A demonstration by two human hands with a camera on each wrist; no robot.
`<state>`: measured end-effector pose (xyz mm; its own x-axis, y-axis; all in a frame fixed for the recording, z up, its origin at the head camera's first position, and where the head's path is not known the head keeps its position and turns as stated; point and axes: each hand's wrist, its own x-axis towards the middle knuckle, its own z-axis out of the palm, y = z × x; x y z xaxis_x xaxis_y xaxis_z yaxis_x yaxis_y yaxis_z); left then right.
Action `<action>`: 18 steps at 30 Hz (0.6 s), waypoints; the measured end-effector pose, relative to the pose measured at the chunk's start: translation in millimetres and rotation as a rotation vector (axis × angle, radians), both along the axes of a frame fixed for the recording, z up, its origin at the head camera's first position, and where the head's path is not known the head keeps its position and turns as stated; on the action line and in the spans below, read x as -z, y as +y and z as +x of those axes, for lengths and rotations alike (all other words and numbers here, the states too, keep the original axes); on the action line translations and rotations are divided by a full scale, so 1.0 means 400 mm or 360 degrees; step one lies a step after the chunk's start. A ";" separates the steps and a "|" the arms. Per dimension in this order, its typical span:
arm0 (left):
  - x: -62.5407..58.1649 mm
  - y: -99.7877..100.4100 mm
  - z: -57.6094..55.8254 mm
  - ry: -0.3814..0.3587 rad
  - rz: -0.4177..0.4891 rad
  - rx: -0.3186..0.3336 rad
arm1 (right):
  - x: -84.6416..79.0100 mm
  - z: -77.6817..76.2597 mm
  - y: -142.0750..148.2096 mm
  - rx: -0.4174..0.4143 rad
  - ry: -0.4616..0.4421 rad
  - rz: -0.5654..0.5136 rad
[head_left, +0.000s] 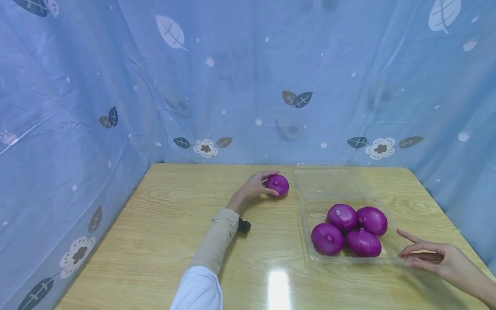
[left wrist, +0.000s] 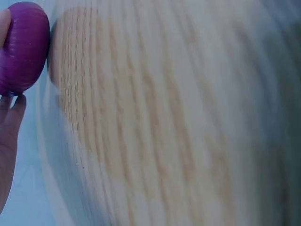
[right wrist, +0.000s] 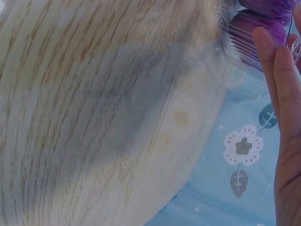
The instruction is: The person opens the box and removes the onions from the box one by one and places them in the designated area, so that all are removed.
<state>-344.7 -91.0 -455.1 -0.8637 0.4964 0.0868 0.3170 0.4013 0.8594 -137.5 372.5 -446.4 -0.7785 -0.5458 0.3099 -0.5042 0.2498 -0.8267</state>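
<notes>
My left hand grips a purple onion near the back of the table, with fingers and thumb on its sides. In the left wrist view that onion shows at the top left corner, partly cut off. Just right of it stands a clear plastic box, its lid folded back flat behind it. Several purple onions lie in the box. At the box's right edge is my right hand, fingers loosely extended and holding no onion; whether they touch the rim cannot be told.
The light wood table carries everything. A small black object shows beside the left sleeve, partly hidden by it. Blue patterned cloth hangs along the table's back and sides.
</notes>
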 end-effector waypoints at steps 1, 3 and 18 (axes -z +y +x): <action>-0.001 -0.001 0.000 0.0004 0.0010 0.0001 | 0.000 -0.001 0.000 0.0000 -0.0002 0.0000; -0.004 -0.004 -0.001 0.0007 0.0031 0.0008 | -0.001 -0.002 0.000 -0.0013 -0.0008 -0.0004; -0.052 -0.046 0.036 -0.0046 0.0444 0.0107 | -0.006 -0.003 0.001 -0.0013 0.0018 0.0026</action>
